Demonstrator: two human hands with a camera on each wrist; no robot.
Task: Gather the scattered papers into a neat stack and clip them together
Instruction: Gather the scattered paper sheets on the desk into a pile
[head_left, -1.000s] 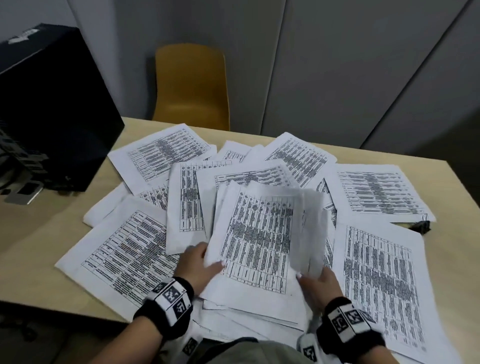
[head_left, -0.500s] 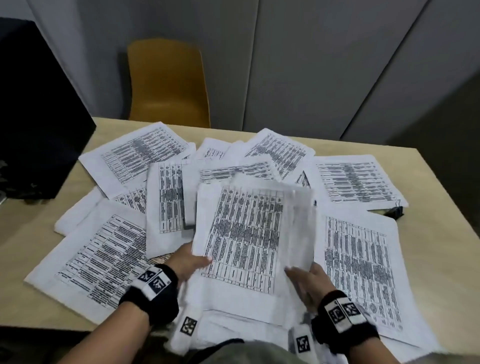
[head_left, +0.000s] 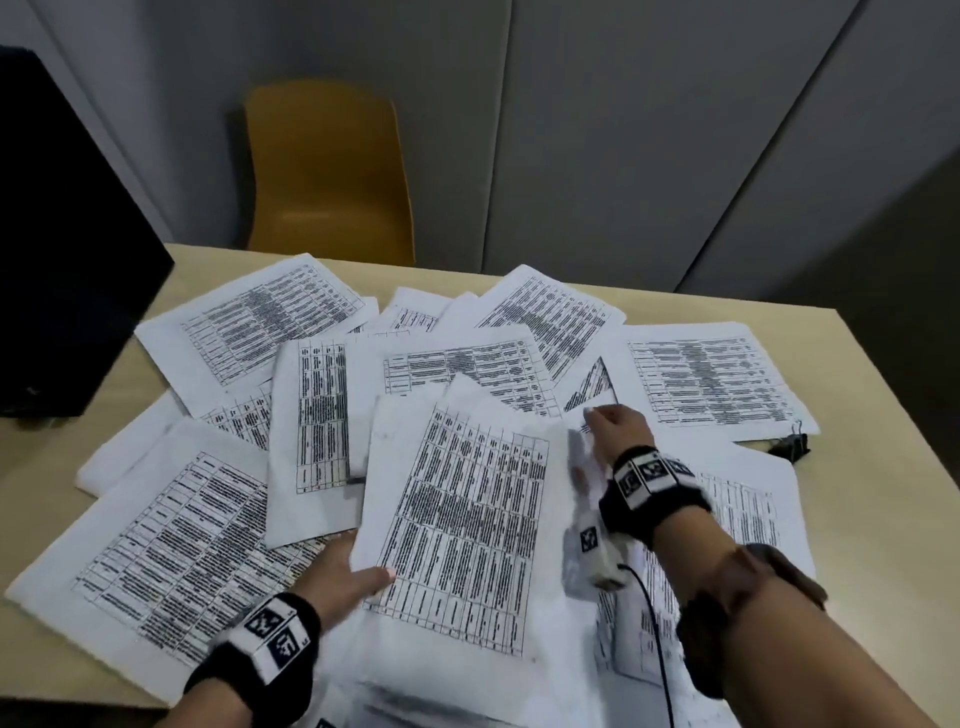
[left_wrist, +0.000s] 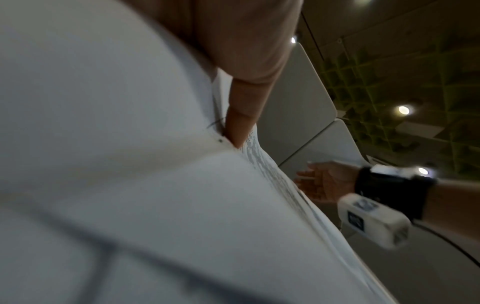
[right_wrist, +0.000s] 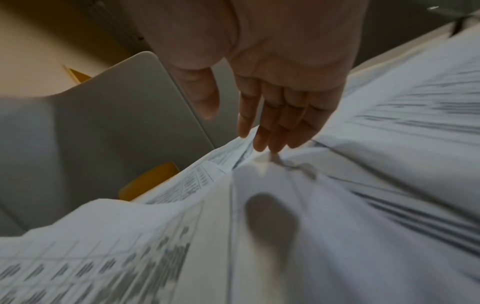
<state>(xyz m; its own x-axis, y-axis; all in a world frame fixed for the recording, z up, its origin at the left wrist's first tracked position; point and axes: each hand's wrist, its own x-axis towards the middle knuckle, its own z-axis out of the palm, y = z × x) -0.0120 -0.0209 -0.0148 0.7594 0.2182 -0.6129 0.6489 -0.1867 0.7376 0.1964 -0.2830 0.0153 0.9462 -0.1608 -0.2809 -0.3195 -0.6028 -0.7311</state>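
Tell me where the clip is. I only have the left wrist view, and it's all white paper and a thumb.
Observer: A black binder clip lies near the right edge of the light wooden table, beside a sheet's corner. Neither hand is on it.
Operator: What's the right hand touching?
Observer: The right hand is flat, and its fingertips rest on a printed sheet's edge, as the right wrist view shows.
Operator: Is the stack done?
Observer: No. The left hand grips the near corner of a bundle of printed white papers. Loose printed sheets lie fanned across the table.
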